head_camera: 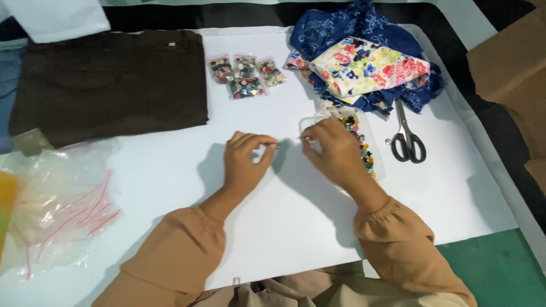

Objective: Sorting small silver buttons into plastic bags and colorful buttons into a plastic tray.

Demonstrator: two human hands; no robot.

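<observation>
Button (276,146) pinched in left hand (245,161) fingers, right hand (333,150) beside

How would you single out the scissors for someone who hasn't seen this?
Start at the white sheet covering the table, then go to the heap of blue and floral cloth at its far right. Just below that heap lie the black-handled metal scissors, blades toward the cloth, right of the clear plastic box of coloured buttons; nothing else there is metal-bladed.

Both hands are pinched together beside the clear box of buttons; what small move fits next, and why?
Probably bringing the fingertips together: the left hand pinches something tiny, too small to identify, and the right hand is pinched just opposite, over the box.
</observation>
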